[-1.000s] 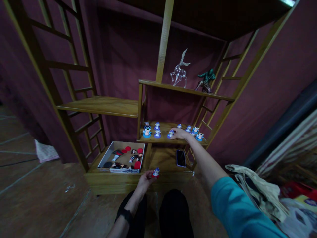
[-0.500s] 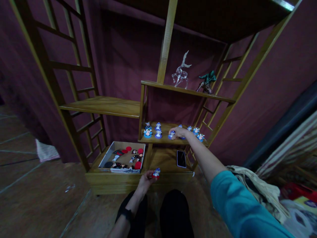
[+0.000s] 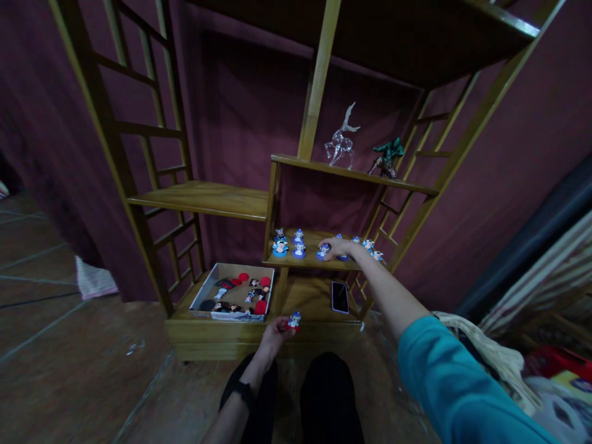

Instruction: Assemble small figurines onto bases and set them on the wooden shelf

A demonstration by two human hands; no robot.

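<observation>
My left hand point(image 3: 276, 333) is closed on a small figurine point(image 3: 295, 319) with a blue-and-white body and a red base, held low in front of the cabinet. Up on the small shelf point(image 3: 311, 261), the fingers of my right hand point(image 3: 337, 246) are around a purple-and-white figurine point(image 3: 322, 251) that stands near the front edge. Left of it are two more purple ones, the front one a purple figurine point(image 3: 299, 249), and beside those a blue-based figurine point(image 3: 280, 248). Several others stand to the right, partly hidden by my right hand and forearm.
A shallow box point(image 3: 208, 290) of figurines and red discs sits lower left. Right of it lies a phone point(image 3: 340, 297). A clear deer ornament point(image 3: 341, 140) and a dark green statuette point(image 3: 387, 157) occupy the shelf above. Cloth and bags point(image 3: 490, 351) lie at right.
The whole view has shifted slightly, with the cabinet a little further right. Both hands keep nearly the same places, the right at the shelf figurine and the left holding its own.
</observation>
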